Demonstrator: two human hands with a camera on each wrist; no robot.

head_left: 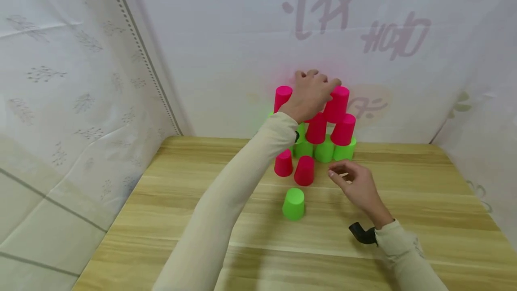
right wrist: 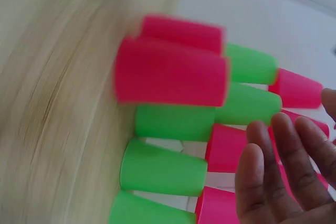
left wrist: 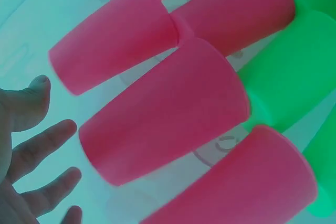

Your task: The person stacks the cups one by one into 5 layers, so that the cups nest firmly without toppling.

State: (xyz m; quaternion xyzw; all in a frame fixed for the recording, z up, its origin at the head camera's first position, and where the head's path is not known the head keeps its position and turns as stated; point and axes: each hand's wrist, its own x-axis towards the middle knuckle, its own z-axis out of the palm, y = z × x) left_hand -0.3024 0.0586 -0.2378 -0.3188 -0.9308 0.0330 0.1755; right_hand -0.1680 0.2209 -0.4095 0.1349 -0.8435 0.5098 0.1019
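Pink and green cups stand upside down in a stacked wall at the back of the table. Over its top row is my left hand (head_left: 310,95), fingers spread, between one pink cup (head_left: 283,97) on the left and another pink cup (head_left: 337,104) on the right. The left wrist view shows its fingertips just off a pink cup (left wrist: 165,111), holding nothing. My right hand (head_left: 357,185) hovers in front of the bottom green cups (head_left: 344,149), fingers loosely bent around nothing. Behind my left forearm, part of the stack is hidden.
Before the stack stand two loose pink cups (head_left: 304,171), side by side. Nearer me is a single green cup (head_left: 293,204). A patterned cloth wall (head_left: 226,57) rises right behind the stack, and the wooden table (head_left: 169,201) extends to both sides.
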